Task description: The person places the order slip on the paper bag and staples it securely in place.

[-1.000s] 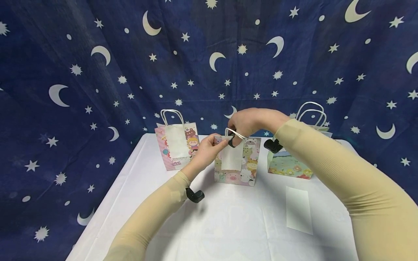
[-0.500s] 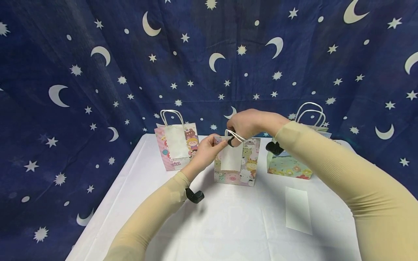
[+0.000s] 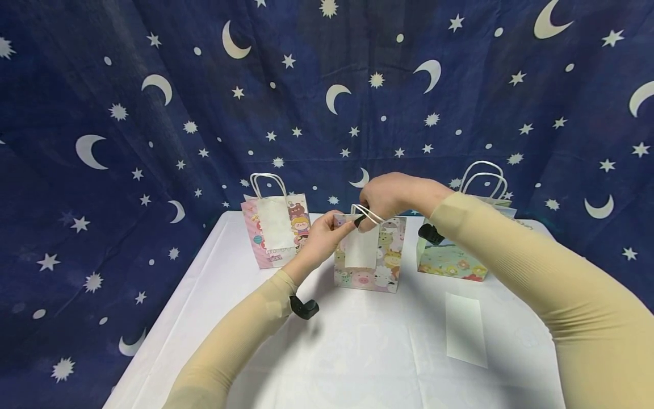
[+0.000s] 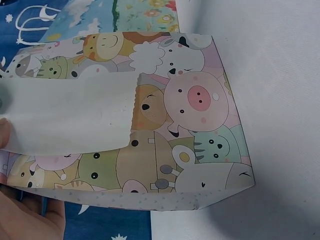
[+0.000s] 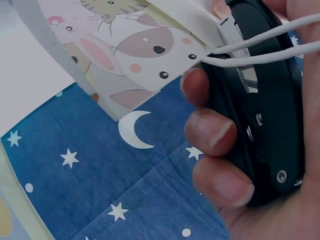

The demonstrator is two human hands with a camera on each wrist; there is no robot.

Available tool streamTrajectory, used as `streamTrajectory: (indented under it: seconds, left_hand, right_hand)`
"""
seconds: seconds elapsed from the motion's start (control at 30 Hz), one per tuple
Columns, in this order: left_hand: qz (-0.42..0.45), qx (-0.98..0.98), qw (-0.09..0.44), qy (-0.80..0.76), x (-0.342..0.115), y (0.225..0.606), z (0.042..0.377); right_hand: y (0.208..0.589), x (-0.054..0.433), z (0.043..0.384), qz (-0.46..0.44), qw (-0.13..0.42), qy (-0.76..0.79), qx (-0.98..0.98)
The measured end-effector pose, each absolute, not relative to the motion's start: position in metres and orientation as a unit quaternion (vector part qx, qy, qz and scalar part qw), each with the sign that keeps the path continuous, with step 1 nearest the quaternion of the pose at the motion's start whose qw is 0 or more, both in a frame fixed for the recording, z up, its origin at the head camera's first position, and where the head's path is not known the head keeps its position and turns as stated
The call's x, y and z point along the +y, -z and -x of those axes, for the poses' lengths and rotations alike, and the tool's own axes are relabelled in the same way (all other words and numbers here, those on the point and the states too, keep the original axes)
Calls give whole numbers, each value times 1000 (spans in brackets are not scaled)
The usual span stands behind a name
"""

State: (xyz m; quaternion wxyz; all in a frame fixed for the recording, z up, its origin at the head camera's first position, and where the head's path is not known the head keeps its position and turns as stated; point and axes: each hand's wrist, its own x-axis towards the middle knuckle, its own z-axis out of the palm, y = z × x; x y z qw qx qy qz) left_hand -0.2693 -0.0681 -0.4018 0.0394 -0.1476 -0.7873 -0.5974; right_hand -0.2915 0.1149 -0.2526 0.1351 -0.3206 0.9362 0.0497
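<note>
In the head view, a paper gift bag (image 3: 392, 258) with cartoon animals stands upright in the middle of the table. A white paper strip (image 3: 360, 253) hangs down its front from the top edge. My left hand (image 3: 323, 236) pinches strip and bag together at the upper left, thumb on the strip, fingers behind. My right hand (image 3: 387, 196) grips a black stapler (image 5: 275, 125) at the bag's top edge. In the right wrist view, its fingers curl round the stapler, and the bag's white twisted handles (image 5: 270, 50) cross over it. The strip's top end is hidden.
A pink gift bag (image 3: 251, 227) with a white strip (image 3: 274, 224) on its front stands at left. A flowered gift bag (image 3: 449, 262) stands at right, partly behind my right arm. A loose white paper strip (image 3: 466, 329) lies on the white tablecloth (image 3: 357, 352).
Both hands stay at the top of the middle bag. My right hand and the stapler shift only very slightly, and the whole head view drifts a little.
</note>
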Motion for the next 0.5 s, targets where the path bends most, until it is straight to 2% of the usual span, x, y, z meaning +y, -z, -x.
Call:
streamTrajectory:
  seconds: [0.17, 0.5]
  left_hand:
    - [151, -788, 41, 596, -69, 402, 269]
    - [153, -790, 36, 593, -70, 402, 269]
  right_hand:
    - [252, 115, 291, 337, 117, -63, 932]
    - [249, 110, 290, 336, 132, -73, 930]
